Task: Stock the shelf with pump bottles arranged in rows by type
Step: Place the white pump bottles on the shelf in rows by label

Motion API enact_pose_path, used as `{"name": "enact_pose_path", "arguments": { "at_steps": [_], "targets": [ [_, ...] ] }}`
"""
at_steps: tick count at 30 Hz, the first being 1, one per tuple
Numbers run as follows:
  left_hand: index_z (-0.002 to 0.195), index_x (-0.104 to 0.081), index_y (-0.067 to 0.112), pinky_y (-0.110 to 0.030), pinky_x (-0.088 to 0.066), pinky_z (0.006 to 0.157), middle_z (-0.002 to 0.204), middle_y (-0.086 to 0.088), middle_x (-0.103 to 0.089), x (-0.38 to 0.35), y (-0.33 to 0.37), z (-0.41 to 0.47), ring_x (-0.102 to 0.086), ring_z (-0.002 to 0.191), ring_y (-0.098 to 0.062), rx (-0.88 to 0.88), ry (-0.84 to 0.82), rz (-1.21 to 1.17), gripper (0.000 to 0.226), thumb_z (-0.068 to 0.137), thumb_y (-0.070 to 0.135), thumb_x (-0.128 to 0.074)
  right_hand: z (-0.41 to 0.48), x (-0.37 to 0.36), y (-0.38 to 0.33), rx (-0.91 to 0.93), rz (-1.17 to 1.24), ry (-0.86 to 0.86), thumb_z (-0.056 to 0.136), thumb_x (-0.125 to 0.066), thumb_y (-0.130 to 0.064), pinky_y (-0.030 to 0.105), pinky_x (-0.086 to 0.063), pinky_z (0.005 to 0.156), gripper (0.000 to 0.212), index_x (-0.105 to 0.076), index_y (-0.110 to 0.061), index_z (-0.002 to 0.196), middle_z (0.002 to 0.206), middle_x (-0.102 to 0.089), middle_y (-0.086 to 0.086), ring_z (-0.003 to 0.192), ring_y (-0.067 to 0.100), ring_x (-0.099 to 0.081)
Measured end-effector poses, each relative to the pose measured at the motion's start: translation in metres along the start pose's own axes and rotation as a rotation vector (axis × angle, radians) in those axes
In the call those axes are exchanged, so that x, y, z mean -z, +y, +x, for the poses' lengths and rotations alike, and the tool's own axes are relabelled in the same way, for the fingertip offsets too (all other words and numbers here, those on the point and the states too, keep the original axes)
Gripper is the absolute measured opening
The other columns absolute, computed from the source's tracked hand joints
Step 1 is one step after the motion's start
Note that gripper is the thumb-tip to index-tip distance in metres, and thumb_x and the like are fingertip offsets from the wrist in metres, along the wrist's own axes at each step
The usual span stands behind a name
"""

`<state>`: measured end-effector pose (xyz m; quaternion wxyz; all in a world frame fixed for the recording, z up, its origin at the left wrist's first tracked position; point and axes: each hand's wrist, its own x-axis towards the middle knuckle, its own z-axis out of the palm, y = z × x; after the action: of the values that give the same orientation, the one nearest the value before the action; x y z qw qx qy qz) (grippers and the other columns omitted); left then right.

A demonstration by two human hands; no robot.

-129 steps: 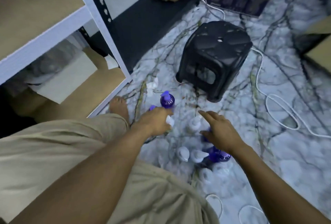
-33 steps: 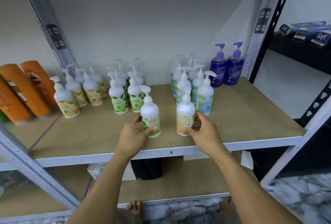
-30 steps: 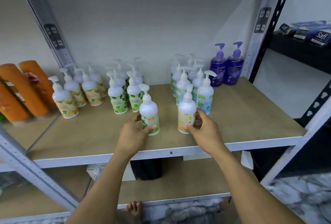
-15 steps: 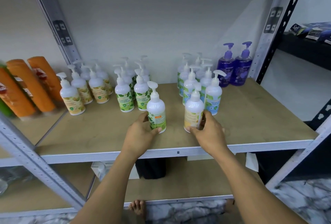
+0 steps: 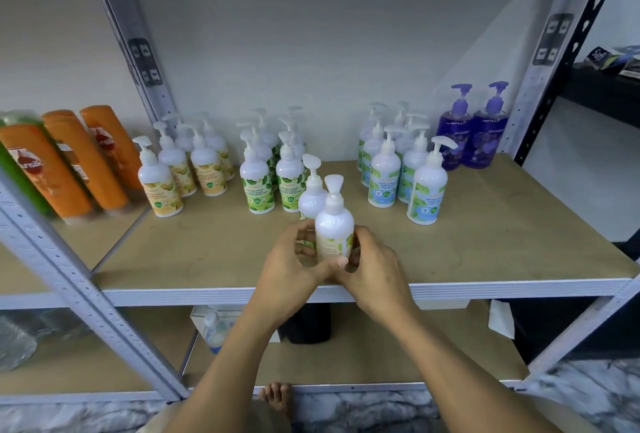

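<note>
Moved since half a second ago: my two grips, then apart with one bottle each, now meet near the shelf (image 5: 485,242) front. Left grip (image 5: 294,266) and right grip (image 5: 377,273): both clasped round one upright white pump bottle (image 5: 334,221), with the green-label bottle (image 5: 311,193) close behind. Beyond: yellow-label row (image 5: 162,186), green-label row (image 5: 256,186), blue-label row (image 5: 384,179), purple pair (image 5: 471,134).

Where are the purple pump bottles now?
Head view: the purple pump bottles stand at the shelf's back right corner, beside the upright, right of the blue-label bottles.
</note>
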<state>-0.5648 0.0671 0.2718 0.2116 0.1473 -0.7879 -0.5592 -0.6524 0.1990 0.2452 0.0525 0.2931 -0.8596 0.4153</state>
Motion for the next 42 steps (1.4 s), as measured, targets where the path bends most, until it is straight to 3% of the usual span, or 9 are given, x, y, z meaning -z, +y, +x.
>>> {"name": "enact_pose_path", "arguments": {
  "at_steps": [7, 11, 19, 25, 31, 34, 37, 39, 42],
  "targets": [
    [0.119, -0.056, 0.031, -0.014, -0.054, 0.079, 0.11, 0.018, -0.069, 0.014, -0.005, -0.006, -0.065, 0.098, 0.004, -0.009, 0.1, 0.025, 0.055, 0.075, 0.026, -0.088, -0.001, 0.004, -0.016, 0.144, 0.038, -0.279, 0.083, -0.07, -0.024, 0.031, -0.053, 0.081, 0.049, -0.052, -0.032, 0.128, 0.102, -0.06, -0.011, 0.09, 0.007, -0.058],
    [0.122, -0.058, 0.025, -0.024, -0.057, 0.084, 0.111, 0.014, -0.071, 0.035, -0.008, -0.006, -0.068, 0.099, 0.0, 0.01, 0.157, 0.018, 0.054, 0.077, 0.025, -0.088, 0.007, 0.004, -0.015, 0.073, 0.037, -0.141, 0.083, -0.061, -0.009, 0.02, -0.046, 0.081, 0.059, -0.049, -0.029, 0.137, 0.101, -0.057, -0.015, 0.083, 0.003, -0.055],
    [0.125, -0.059, 0.02, -0.02, -0.053, 0.08, 0.108, 0.014, -0.069, 0.099, -0.027, 0.004, -0.066, 0.094, 0.005, 0.05, 0.442, 0.057, 0.054, 0.078, 0.024, -0.086, 0.028, -0.023, -0.018, -0.031, 0.084, -0.003, 0.074, -0.084, -0.044, 0.037, -0.049, 0.096, 0.082, -0.042, -0.019, 0.14, 0.127, -0.053, -0.003, 0.112, 0.016, -0.055],
    [0.121, -0.057, 0.019, -0.036, -0.055, 0.09, 0.107, 0.008, -0.067, 0.13, -0.044, 0.013, -0.065, 0.102, -0.012, 0.085, 0.611, 0.088, 0.052, 0.079, 0.026, -0.086, 0.042, -0.044, -0.025, -0.019, 0.016, 0.105, 0.07, -0.086, -0.047, 0.035, -0.047, 0.091, 0.077, -0.048, -0.016, 0.129, 0.122, -0.053, 0.002, 0.114, 0.022, -0.054],
    [0.13, -0.052, 0.018, -0.032, -0.052, 0.086, 0.116, 0.005, -0.065, 0.137, -0.051, 0.021, -0.063, 0.108, -0.016, 0.095, 0.553, 0.153, 0.066, 0.075, 0.029, -0.088, 0.055, -0.058, -0.026, -0.025, 0.015, 0.109, 0.068, -0.089, -0.042, 0.033, -0.046, 0.083, 0.072, -0.05, -0.015, 0.122, 0.118, -0.054, 0.002, 0.109, 0.023, -0.056],
    [0.135, -0.047, 0.023, -0.031, -0.05, 0.089, 0.123, 0.01, -0.061, 0.148, -0.057, 0.019, -0.06, 0.111, -0.01, 0.126, 0.425, 0.208, 0.08, 0.069, 0.029, -0.093, 0.063, -0.063, -0.028, -0.023, 0.033, 0.098, 0.067, -0.089, -0.042, 0.033, -0.046, 0.084, 0.072, -0.051, -0.015, 0.121, 0.118, -0.055, 0.002, 0.108, 0.022, -0.056],
    [0.141, -0.046, 0.026, -0.028, -0.041, 0.087, 0.122, 0.014, -0.058, 0.166, -0.066, 0.013, -0.055, 0.113, -0.012, 0.178, 0.271, 0.399, 0.072, 0.079, 0.013, -0.081, 0.072, -0.068, -0.029, -0.036, 0.047, 0.07, 0.064, -0.09, -0.044, 0.033, -0.047, 0.084, 0.074, -0.052, -0.017, 0.121, 0.119, -0.057, 0.0, 0.107, 0.02, -0.057],
    [0.146, -0.043, 0.029, -0.036, -0.042, 0.099, 0.136, 0.007, -0.057, 0.181, -0.077, 0.009, -0.053, 0.123, -0.02, 0.248, 0.232, 0.495, 0.068, 0.084, 0.013, -0.068, 0.078, -0.072, -0.03, -0.037, 0.036, 0.054, 0.063, -0.09, -0.048, 0.038, -0.051, 0.084, 0.074, -0.051, -0.018, 0.119, 0.117, -0.057, -0.002, 0.105, 0.019, -0.058],
    [0.149, -0.04, 0.031, -0.058, -0.011, 0.122, 0.156, 0.006, -0.041, 0.196, -0.092, 0.008, -0.036, 0.145, -0.021, 0.32, 0.248, 0.668, 0.057, 0.093, 0.028, -0.049, 0.086, -0.076, -0.031, -0.029, 0.036, 0.031, 0.062, -0.089, -0.05, 0.039, -0.052, 0.082, 0.071, -0.051, -0.02, 0.114, 0.114, -0.057, -0.003, 0.101, 0.018, -0.059]
  ]
}}
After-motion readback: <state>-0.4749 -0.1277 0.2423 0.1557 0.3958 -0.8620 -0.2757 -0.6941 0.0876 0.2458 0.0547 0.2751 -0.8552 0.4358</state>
